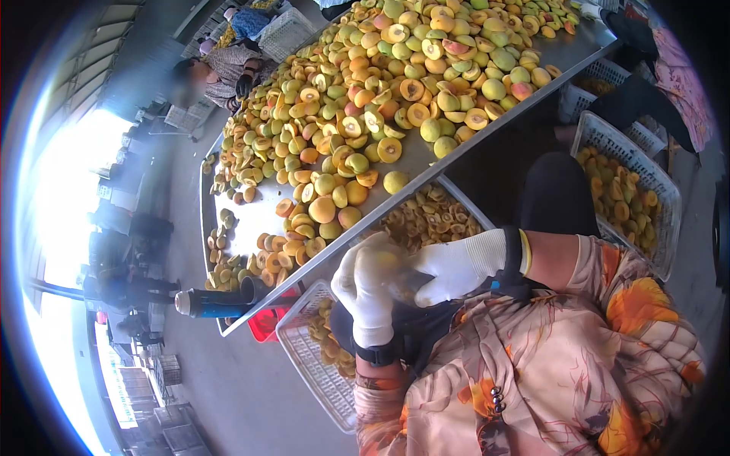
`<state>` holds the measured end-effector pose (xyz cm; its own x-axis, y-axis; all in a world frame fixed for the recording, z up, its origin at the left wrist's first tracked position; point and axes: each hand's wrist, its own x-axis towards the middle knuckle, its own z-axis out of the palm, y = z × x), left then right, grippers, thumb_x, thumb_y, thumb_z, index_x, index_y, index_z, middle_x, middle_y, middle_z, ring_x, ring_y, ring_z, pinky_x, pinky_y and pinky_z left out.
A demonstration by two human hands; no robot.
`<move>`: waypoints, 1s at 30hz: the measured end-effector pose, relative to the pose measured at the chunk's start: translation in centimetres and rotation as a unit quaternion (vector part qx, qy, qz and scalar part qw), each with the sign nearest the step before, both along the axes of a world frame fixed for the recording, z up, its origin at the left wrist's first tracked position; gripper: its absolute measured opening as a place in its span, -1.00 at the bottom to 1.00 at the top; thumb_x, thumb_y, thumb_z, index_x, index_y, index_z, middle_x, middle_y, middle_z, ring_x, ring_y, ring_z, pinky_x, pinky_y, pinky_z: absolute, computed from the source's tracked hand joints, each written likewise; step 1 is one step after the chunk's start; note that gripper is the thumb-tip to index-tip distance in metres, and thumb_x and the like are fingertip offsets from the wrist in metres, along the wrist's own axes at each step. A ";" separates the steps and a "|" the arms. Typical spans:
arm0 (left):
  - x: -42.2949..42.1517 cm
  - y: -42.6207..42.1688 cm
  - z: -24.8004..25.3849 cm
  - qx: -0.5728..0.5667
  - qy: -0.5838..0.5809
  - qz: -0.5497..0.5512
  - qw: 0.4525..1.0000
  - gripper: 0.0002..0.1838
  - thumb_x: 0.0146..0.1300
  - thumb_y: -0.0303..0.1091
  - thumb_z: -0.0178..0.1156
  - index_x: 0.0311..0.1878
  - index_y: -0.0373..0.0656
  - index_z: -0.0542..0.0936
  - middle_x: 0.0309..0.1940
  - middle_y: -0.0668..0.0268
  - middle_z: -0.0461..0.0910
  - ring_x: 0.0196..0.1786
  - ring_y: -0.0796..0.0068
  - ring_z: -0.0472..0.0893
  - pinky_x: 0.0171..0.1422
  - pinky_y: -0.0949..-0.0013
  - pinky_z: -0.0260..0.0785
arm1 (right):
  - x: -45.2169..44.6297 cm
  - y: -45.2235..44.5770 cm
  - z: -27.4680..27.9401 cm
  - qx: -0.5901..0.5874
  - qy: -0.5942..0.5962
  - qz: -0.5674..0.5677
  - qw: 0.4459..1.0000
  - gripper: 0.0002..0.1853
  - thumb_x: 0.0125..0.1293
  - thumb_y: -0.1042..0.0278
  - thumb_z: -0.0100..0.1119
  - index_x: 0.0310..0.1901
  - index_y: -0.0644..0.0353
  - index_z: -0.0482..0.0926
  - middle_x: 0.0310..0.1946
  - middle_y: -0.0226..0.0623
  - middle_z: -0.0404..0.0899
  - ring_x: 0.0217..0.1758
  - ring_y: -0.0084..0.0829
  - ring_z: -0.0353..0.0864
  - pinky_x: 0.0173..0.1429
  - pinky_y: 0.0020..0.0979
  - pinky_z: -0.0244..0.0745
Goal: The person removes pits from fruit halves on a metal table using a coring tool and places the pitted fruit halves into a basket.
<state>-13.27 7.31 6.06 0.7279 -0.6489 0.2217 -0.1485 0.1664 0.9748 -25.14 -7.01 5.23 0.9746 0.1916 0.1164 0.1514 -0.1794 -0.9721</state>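
My left hand (366, 285), in a white glove, is closed around a blurred yellowish-brown piece of fruit (393, 267) that looks like a peach. My right hand (460, 264), also gloved in white, comes in from the right with its fingers bent against that piece. What the right fingers hold is smeared and partly hidden. Both hands are above my lap, just off the near edge of the metal table (251, 201). A big heap of peaches (342, 121), many cut in half with pits showing, covers much of the table.
A crate of peach halves (430, 216) sits below the table edge. White crates stand at my left (327, 395) and right (673, 205), holding fruit. A red container (266, 323) and a blue-and-black tube (220, 302) are by the table's left end. Another person (232, 72) works across the table.
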 end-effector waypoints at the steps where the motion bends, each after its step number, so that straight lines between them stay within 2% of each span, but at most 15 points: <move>1: 0.0 -0.3 -0.2 -0.005 0.006 0.005 1.000 -0.58 0.53 -0.12 0.14 -0.06 -0.38 0.70 -0.35 0.14 0.74 -0.44 0.64 0.57 -0.40 0.62 0.31 | 0.1 -0.4 0.0 0.011 0.024 0.013 1.000 -0.79 0.31 0.40 0.17 -0.07 0.27 0.54 -0.38 -0.30 0.59 -0.26 -0.37 0.66 -0.12 -0.29 0.58; 5: -0.3 -2.0 -1.1 -0.037 0.074 0.015 0.996 -0.59 0.52 -0.13 0.14 -0.06 -0.38 0.70 -0.36 0.14 0.74 -0.46 0.64 0.57 -0.40 0.62 0.30 | 0.6 -1.6 -0.7 0.052 0.148 0.046 0.987 -0.83 0.30 0.38 0.20 -0.13 0.24 0.53 -0.33 -0.37 0.56 -0.19 -0.48 0.59 -0.05 -0.37 0.54; 7: -0.4 -2.4 -1.2 -0.032 0.095 0.019 0.995 -0.60 0.52 -0.14 0.14 -0.06 -0.38 0.69 -0.36 0.15 0.74 -0.45 0.64 0.57 -0.40 0.61 0.32 | 0.8 -1.9 -1.6 0.064 0.122 0.044 0.989 -0.84 0.30 0.38 0.20 -0.15 0.24 0.53 -0.33 -0.38 0.56 -0.21 -0.49 0.59 -0.08 -0.40 0.54; 9: -0.4 -2.4 -0.8 -0.002 0.074 0.025 0.997 -0.60 0.52 -0.15 0.13 -0.07 -0.39 0.69 -0.35 0.14 0.74 -0.45 0.63 0.58 -0.38 0.59 0.35 | 1.0 -1.9 -2.4 0.068 -0.012 0.031 0.997 -0.84 0.30 0.37 0.20 -0.16 0.24 0.53 -0.36 -0.39 0.56 -0.28 -0.51 0.60 -0.18 -0.43 0.55; 11: 0.7 -2.0 -0.7 0.035 -0.025 -0.012 0.999 -0.63 0.48 -0.21 0.16 -0.04 -0.41 0.70 -0.35 0.16 0.74 -0.37 0.54 0.64 -0.27 0.51 0.47 | 1.8 -2.2 -4.2 0.009 -0.097 0.012 0.995 -0.83 0.31 0.37 0.19 -0.14 0.24 0.54 -0.39 -0.40 0.55 -0.39 -0.53 0.59 -0.34 -0.46 0.52; 13: 1.3 -1.9 -0.8 0.076 -0.119 -0.027 0.990 -0.66 0.50 -0.25 0.13 -0.05 -0.39 0.70 -0.34 0.16 0.74 -0.36 0.49 0.65 -0.22 0.45 0.54 | 1.8 -2.3 -3.6 0.002 -0.076 0.018 0.997 -0.82 0.31 0.36 0.19 -0.11 0.23 0.54 -0.43 -0.41 0.55 -0.49 -0.54 0.58 -0.46 -0.48 0.48; 16: -0.5 -3.5 -0.3 -0.022 0.122 0.032 0.992 -0.54 0.56 -0.05 0.05 -0.06 -0.35 0.66 -0.35 0.13 0.69 -0.35 0.43 0.62 -0.21 0.41 0.50 | 1.5 -3.0 -2.5 0.058 0.060 0.056 0.995 -0.79 0.32 0.35 0.19 -0.07 0.22 0.53 -0.49 -0.41 0.52 -0.57 -0.56 0.54 -0.53 -0.49 0.44; 17: -1.6 -3.9 0.0 -0.012 0.165 0.048 0.985 -0.48 0.57 0.03 0.01 -0.02 -0.34 0.63 -0.32 0.08 0.67 -0.25 0.30 0.64 -0.06 0.27 0.53 | 1.5 -2.6 -3.0 0.079 0.075 0.063 0.992 -0.78 0.32 0.34 0.19 -0.06 0.22 0.53 -0.51 -0.41 0.51 -0.59 -0.56 0.53 -0.53 -0.49 0.44; 20: -1.0 -3.6 -0.7 -0.004 0.080 -0.004 0.997 -0.46 0.57 0.07 0.01 -0.01 -0.33 0.62 -0.31 0.08 0.67 -0.23 0.29 0.64 -0.01 0.25 0.52 | 1.3 -2.0 -3.2 0.124 0.094 0.059 0.986 -0.79 0.31 0.34 0.20 -0.10 0.23 0.50 -0.60 -0.44 0.44 -0.67 -0.58 0.43 -0.58 -0.50 0.35; 21: -0.9 -3.6 -0.3 -0.023 0.152 -0.018 0.988 -0.47 0.57 0.07 0.01 -0.03 -0.32 0.63 -0.34 0.09 0.66 -0.23 0.30 0.64 -0.01 0.25 0.52 | 1.3 -1.9 -3.0 0.154 0.102 0.064 0.981 -0.81 0.31 0.34 0.21 -0.14 0.24 0.50 -0.61 -0.44 0.41 -0.68 -0.58 0.40 -0.61 -0.50 0.31; 24: -0.3 -3.0 0.2 -0.009 0.060 -0.046 0.997 -0.46 0.56 0.09 0.03 -0.04 -0.31 0.63 -0.35 0.11 0.65 -0.26 0.28 0.64 -0.05 0.25 0.52 | 1.2 -2.7 -2.3 0.311 0.227 0.179 0.905 -0.78 0.31 0.34 0.29 -0.18 0.28 0.50 -0.60 -0.43 0.42 -0.62 -0.57 0.40 -0.55 -0.47 0.33; 25: 0.0 -3.0 0.1 -0.035 0.121 -0.036 0.991 -0.46 0.55 0.09 0.04 -0.04 -0.31 0.64 -0.36 0.11 0.65 -0.27 0.28 0.63 -0.06 0.26 0.51 | 1.1 -3.1 -1.9 0.370 0.281 0.229 0.856 -0.76 0.32 0.33 0.32 -0.18 0.30 0.50 -0.58 -0.42 0.44 -0.58 -0.56 0.43 -0.51 -0.46 0.35; 28: 1.7 -2.0 -1.5 -0.067 0.249 0.049 0.965 -0.44 0.54 0.13 0.05 -0.05 -0.29 0.64 -0.40 0.13 0.66 -0.33 0.30 0.60 -0.17 0.30 0.47 | 0.2 -2.0 -1.0 0.397 0.262 0.229 0.849 -0.76 0.29 0.33 0.34 -0.32 0.21 0.44 -0.74 -0.51 0.23 -0.78 -0.64 0.14 -0.69 -0.53 0.02; 29: 2.9 -0.8 -1.7 -0.035 0.180 0.092 0.979 -0.45 0.53 0.13 0.07 -0.04 -0.28 0.65 -0.42 0.13 0.66 -0.32 0.30 0.61 -0.17 0.30 0.48 | 0.6 -2.8 -1.6 0.316 0.268 0.227 0.881 -0.76 0.31 0.29 0.30 -0.29 0.28 0.49 -0.67 -0.41 0.35 -0.67 -0.53 0.36 -0.58 -0.40 0.27; 30: 4.3 0.9 -1.8 -0.004 0.111 0.131 0.985 -0.45 0.52 0.13 0.09 -0.04 -0.28 0.66 -0.43 0.14 0.66 -0.31 0.30 0.63 -0.18 0.31 0.48 | 0.8 -2.9 -2.6 0.190 0.257 0.177 0.931 -0.77 0.31 0.28 0.28 -0.26 0.30 0.52 -0.62 -0.35 0.43 -0.60 -0.45 0.45 -0.50 -0.34 0.35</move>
